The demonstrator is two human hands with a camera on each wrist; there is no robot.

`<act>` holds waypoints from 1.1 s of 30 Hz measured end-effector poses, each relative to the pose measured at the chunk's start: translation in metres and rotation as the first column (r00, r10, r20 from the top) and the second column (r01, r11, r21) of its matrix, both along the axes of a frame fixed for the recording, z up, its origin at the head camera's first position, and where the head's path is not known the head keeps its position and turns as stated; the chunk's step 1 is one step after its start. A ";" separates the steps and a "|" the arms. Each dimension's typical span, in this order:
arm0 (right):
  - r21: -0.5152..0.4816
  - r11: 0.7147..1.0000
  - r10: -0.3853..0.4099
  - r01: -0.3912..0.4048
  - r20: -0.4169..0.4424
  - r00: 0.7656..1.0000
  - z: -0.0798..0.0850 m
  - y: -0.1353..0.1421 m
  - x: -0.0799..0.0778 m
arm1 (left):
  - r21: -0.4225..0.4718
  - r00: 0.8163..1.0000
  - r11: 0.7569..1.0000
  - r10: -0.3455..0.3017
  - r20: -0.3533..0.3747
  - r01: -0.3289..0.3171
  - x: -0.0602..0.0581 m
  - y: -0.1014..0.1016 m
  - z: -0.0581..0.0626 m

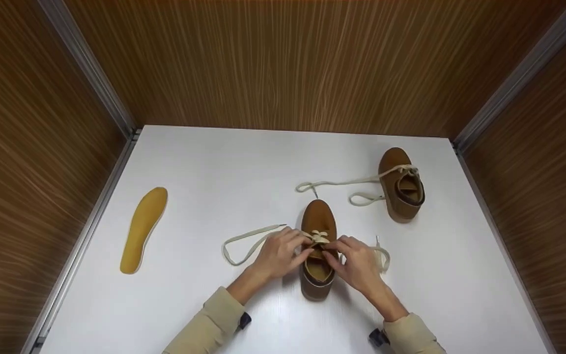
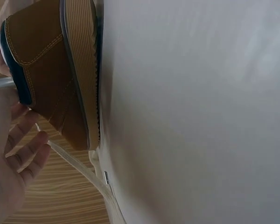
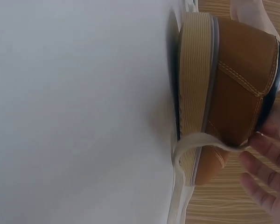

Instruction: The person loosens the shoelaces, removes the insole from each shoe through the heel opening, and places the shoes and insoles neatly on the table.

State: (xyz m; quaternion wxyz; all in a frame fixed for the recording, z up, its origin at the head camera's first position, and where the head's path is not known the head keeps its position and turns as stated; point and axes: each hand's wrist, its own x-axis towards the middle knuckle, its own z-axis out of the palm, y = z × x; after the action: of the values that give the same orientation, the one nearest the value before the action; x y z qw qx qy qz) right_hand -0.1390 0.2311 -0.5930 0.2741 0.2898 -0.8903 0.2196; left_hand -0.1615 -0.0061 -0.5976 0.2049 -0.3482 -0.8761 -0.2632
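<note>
A brown lace-up shoe [image 1: 318,216] stands on the white table, toe pointing away, with a cream shoelace [image 1: 319,237] across its front. From the left, my left hand [image 1: 283,251] pinches the edge of its eyelet flap with thumb and forefinger. My right hand [image 1: 356,260] does likewise at the opposite flap. Whether the fingertips also hold lace is hidden. One loose lace end [image 2: 79,165] trails from the shoe's left side, and another lace end [image 3: 177,175] hangs over the sole on the right. In both wrist views the remaining fingers are spread beside the shoe.
A second brown shoe [image 1: 395,184] stands at the back right, its long lace [image 1: 347,182] stretching left toward the first shoe's toe. A yellow insole [image 1: 144,230] lies at the far left. Wood-grain panels [image 1: 283,64] enclose the table at the back and sides.
</note>
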 end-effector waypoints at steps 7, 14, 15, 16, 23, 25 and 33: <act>0.022 0.999 -0.044 0.045 -0.042 0.998 -0.001 -0.005 -0.003 | 0.026 0.998 0.998 0.061 -0.014 -0.060 0.000 0.008 0.001; 0.079 0.992 -0.087 0.095 -0.104 0.991 0.001 -0.009 -0.005 | 0.027 0.993 0.993 0.117 -0.018 -0.116 -0.001 0.013 0.002; 0.090 0.991 -0.093 0.103 -0.108 0.990 0.001 -0.009 -0.005 | 0.021 0.992 0.992 0.124 -0.017 -0.124 -0.001 0.013 0.003; 0.100 0.989 -0.099 0.110 -0.112 0.989 0.001 -0.009 -0.005 | 0.016 0.991 0.991 0.130 -0.015 -0.130 0.000 0.014 0.003; 0.113 0.986 -0.110 0.122 -0.101 0.989 0.005 -0.009 -0.005 | 0.019 0.989 0.989 0.146 -0.027 -0.146 0.000 0.015 0.003; 0.115 0.986 -0.109 0.121 -0.107 0.988 0.005 -0.009 -0.005 | 0.021 0.988 0.989 0.146 -0.042 -0.145 -0.001 0.016 0.002; 0.132 0.983 -0.116 0.130 -0.109 0.987 0.003 -0.006 -0.003 | 0.011 0.988 0.992 0.128 -0.088 -0.128 -0.001 0.015 0.002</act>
State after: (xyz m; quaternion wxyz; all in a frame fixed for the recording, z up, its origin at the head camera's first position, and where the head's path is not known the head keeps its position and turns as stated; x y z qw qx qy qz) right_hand -0.1423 0.2247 -0.5900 0.3111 0.2631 -0.9046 0.1249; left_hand -0.1624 0.0090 -0.5953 0.2608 -0.3021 -0.8859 -0.2362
